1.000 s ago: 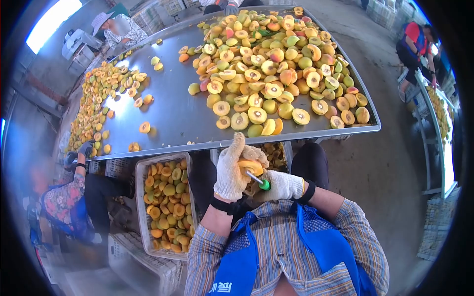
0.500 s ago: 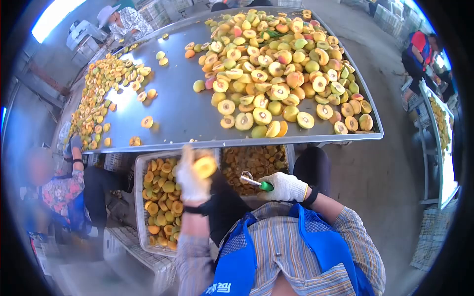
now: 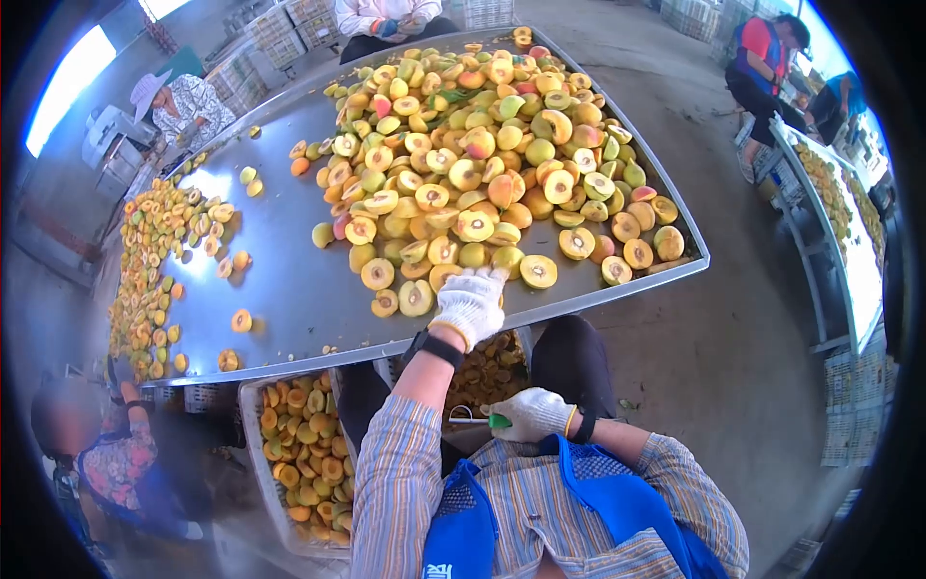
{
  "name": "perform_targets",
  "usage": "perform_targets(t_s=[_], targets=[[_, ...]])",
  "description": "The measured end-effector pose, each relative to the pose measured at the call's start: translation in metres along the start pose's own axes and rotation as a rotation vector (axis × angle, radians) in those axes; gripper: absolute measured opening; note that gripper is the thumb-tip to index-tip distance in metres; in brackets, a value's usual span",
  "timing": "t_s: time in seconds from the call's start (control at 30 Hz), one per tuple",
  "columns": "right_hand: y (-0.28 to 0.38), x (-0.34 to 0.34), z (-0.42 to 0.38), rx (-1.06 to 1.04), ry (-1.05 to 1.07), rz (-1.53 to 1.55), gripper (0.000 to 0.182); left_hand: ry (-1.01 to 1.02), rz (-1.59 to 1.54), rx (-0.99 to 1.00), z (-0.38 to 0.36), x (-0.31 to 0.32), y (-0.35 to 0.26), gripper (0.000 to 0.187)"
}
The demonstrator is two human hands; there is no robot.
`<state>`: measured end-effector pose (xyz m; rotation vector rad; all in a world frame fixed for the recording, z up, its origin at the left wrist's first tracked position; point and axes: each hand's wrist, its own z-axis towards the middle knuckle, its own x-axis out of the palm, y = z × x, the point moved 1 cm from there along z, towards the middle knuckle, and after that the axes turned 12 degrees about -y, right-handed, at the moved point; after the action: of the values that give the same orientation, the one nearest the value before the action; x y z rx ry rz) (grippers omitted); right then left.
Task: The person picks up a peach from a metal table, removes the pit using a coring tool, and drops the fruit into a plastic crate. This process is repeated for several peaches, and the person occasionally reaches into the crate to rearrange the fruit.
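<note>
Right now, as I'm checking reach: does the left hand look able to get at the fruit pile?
Probably yes: the left hand extends over the near edge of the table to the front of the fruit pile, with nothing visible blocking it.

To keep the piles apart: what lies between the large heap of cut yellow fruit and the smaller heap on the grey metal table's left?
The head view shows mostly bare tabletop, with a few loose fruit pieces scattered.
</note>
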<state>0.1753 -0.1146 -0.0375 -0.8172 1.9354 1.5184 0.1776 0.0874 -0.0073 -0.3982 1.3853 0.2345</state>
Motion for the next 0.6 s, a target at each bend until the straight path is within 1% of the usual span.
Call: perform_targets(t_s=[0.03,0.1,0.13,0.2,0.23,0.27,0.3,0.33,0.37,0.4,0.43,0.47,0.5,0.53,0.6], targets=[[-0.002,0.001,0.000,-0.011,0.010,0.015,0.047,-0.002,-0.003,0.005,0.009,-0.005,-0.001,0.038],[-0.006,0.000,0.000,-0.013,-0.004,0.020,0.047,0.231,0.033,0.035,0.018,-0.016,0.002,0.036],[-0.005,-0.001,-0.001,-0.021,-0.012,0.024,0.047,0.231,0.035,0.036,0.017,-0.018,0.005,0.036],[-0.001,-0.010,-0.004,-0.033,-0.047,0.019,0.044,0.317,0.132,0.048,0.015,-0.023,0.013,0.034],[0.003,-0.017,-0.007,-0.012,-0.100,0.030,0.043,0.245,0.102,0.020,0.009,-0.026,0.018,0.033],[0.005,-0.022,-0.009,0.008,-0.153,0.042,0.042,0.241,0.109,0.017,0.000,-0.024,0.025,0.033],[-0.001,-0.018,-0.011,-0.002,-0.231,0.075,0.039,0.071,0.068,-0.024,-0.008,-0.022,0.033,0.033],[0.005,-0.026,-0.012,0.057,-0.237,0.072,0.040,-0.100,0.026,-0.065,-0.018,-0.023,0.040,0.033],[0.009,-0.035,-0.013,0.094,-0.229,0.118,0.041,-0.185,-0.186,-0.232,-0.027,-0.031,0.048,0.038],[0.013,-0.044,-0.013,0.129,-0.220,0.164,0.041,-0.315,-0.404,-0.333,-0.037,-0.038,0.055,0.037],[0.018,-0.051,-0.013,0.157,-0.233,0.174,0.043,-0.321,-0.395,-0.338,-0.043,-0.041,0.057,0.037],[0.024,-0.057,-0.013,0.192,-0.250,0.185,0.045,-0.543,-0.900,-0.507,-0.050,-0.045,0.061,0.035],[0.025,-0.057,-0.011,0.171,-0.300,0.170,0.046,-0.766,-1.411,-0.660,-0.059,-0.047,0.066,0.033],[0.029,-0.058,-0.008,0.149,-0.348,0.155,0.048,-0.793,-1.678,-0.673,-0.071,-0.054,0.070,0.035],[0.040,-0.063,-0.004,0.126,-0.403,0.150,0.051,-0.797,-2.053,-0.638,-0.093,-0.059,0.063,0.039]])
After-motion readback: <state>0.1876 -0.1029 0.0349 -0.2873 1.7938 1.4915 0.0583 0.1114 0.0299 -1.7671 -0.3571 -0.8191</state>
